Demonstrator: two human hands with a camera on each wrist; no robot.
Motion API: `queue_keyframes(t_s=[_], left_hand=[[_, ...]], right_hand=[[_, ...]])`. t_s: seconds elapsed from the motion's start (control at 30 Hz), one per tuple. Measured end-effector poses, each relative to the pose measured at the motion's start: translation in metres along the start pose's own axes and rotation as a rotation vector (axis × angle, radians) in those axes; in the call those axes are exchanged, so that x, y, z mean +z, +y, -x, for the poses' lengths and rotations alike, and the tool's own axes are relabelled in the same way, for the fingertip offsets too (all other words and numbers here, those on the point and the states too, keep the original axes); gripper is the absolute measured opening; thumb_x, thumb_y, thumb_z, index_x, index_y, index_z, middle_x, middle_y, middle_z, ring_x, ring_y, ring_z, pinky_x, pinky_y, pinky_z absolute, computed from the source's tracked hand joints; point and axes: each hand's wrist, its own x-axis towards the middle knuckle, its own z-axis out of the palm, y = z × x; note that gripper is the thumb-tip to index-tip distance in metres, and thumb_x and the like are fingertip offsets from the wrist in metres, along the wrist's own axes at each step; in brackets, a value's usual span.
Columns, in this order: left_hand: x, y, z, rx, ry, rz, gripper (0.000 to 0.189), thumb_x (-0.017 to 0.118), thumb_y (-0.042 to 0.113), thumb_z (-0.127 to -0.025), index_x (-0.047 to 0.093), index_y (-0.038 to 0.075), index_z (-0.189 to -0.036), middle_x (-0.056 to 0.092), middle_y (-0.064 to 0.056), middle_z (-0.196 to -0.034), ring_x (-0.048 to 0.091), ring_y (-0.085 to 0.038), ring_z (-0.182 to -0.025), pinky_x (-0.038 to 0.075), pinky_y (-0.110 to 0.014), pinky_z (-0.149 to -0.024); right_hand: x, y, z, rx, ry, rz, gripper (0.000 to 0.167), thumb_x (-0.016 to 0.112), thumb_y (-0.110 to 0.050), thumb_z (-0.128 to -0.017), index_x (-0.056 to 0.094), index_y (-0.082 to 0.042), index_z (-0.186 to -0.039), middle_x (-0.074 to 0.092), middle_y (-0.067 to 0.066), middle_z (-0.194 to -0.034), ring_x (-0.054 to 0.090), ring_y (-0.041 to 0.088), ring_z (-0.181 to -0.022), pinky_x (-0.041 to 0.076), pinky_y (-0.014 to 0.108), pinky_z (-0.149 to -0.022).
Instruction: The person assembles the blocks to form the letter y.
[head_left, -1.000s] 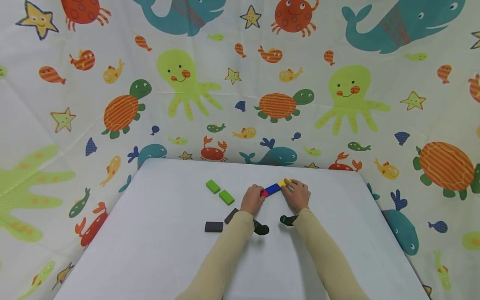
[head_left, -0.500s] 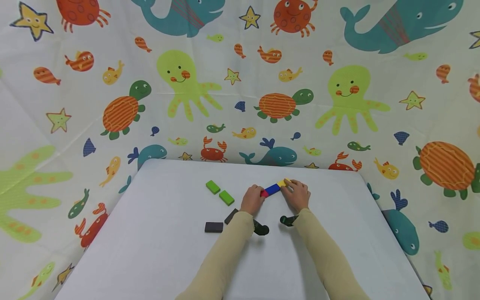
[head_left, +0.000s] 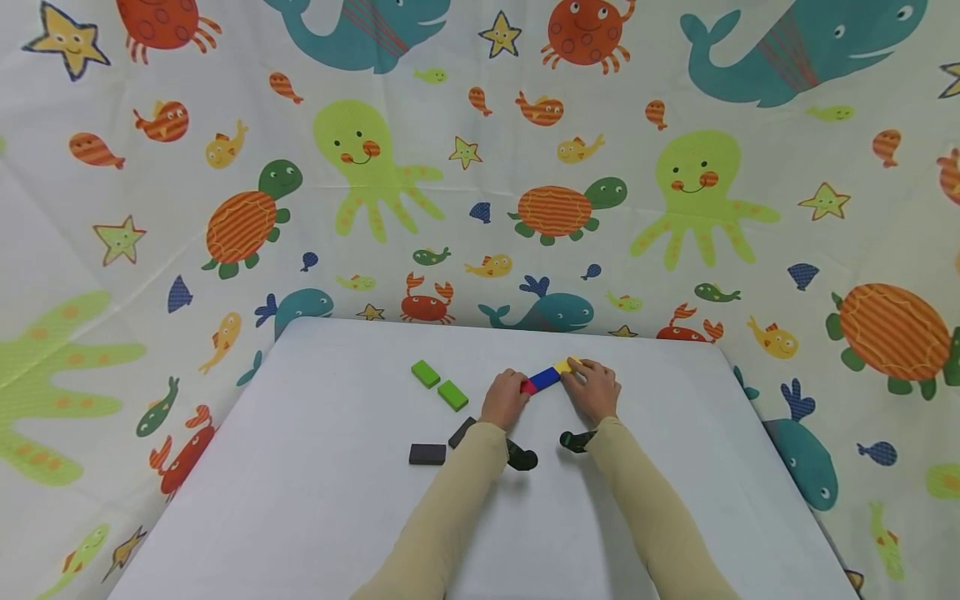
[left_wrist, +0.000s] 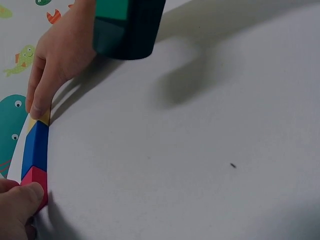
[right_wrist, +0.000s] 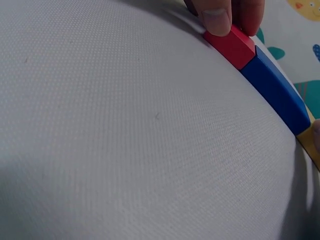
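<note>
Three blocks lie end to end in a slanting row on the white table: a red block (right_wrist: 235, 47), a blue block (head_left: 545, 380) in the middle and a yellow block (head_left: 564, 366) at the far right end. My left hand (head_left: 504, 400) pinches the red block between thumb and fingers, covering part of it. At the other end my right hand (head_left: 595, 392) pinches the yellow block, mostly hidden under the fingers. Neighbouring blocks touch at their ends. Neither hand touches the blue block.
Two green blocks (head_left: 453, 395) lie to the left of my left hand. Nearer to me are two black blocks (head_left: 427, 454), one partly behind my left sleeve (head_left: 457, 508). A patterned sea-animal curtain (head_left: 465, 208) hangs behind the white table (head_left: 300, 517).
</note>
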Motion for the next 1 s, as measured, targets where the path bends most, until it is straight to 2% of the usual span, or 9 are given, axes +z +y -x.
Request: queue_keyframes(t_s=[0.47, 0.73, 0.9, 1.0], left_hand=[[-0.003, 0.002, 0.001, -0.004, -0.011, -0.003, 0.028, 0.071, 0.013, -0.090, 0.068, 0.003, -0.116, 0.063, -0.009, -0.107, 0.058, -0.020, -0.097, 0.049, -0.031, -0.090], [-0.005, 0.003, 0.000, 0.004, -0.031, 0.028, 0.031, 0.071, 0.017, -0.091, 0.066, 0.005, -0.119, 0.062, -0.008, -0.109, 0.057, -0.020, -0.098, 0.049, -0.031, -0.091], [-0.018, -0.005, -0.007, 0.071, -0.059, 0.010, 0.037, 0.070, 0.024, -0.092, 0.064, 0.005, -0.124, 0.062, -0.010, -0.114, 0.060, -0.021, -0.104, 0.048, -0.033, -0.096], [-0.034, -0.017, -0.012, 0.111, -0.090, -0.008, 0.040, 0.067, 0.028, -0.094, 0.062, 0.006, -0.127, 0.062, -0.011, -0.117, 0.060, -0.022, -0.108, 0.047, -0.035, -0.098]], right_hand=[[0.002, 0.000, -0.001, 0.007, 0.008, 0.001, 0.051, 0.058, -0.043, -0.096, 0.055, -0.018, -0.141, 0.046, 0.016, -0.145, 0.032, 0.044, -0.131, 0.026, 0.061, -0.102], [0.001, 0.003, -0.001, -0.005, 0.043, -0.017, 0.052, 0.059, -0.043, -0.096, 0.054, -0.017, -0.141, 0.046, 0.015, -0.145, 0.035, 0.043, -0.129, 0.027, 0.061, -0.101], [0.001, 0.001, 0.003, 0.036, 0.085, -0.142, 0.054, 0.060, -0.037, -0.096, 0.052, -0.011, -0.142, 0.044, 0.018, -0.145, 0.036, 0.042, -0.131, 0.025, 0.061, -0.105], [0.005, -0.001, 0.006, 0.068, 0.129, -0.218, 0.052, 0.059, -0.035, -0.097, 0.053, -0.008, -0.141, 0.045, 0.018, -0.144, 0.040, 0.038, -0.130, 0.028, 0.057, -0.107]])
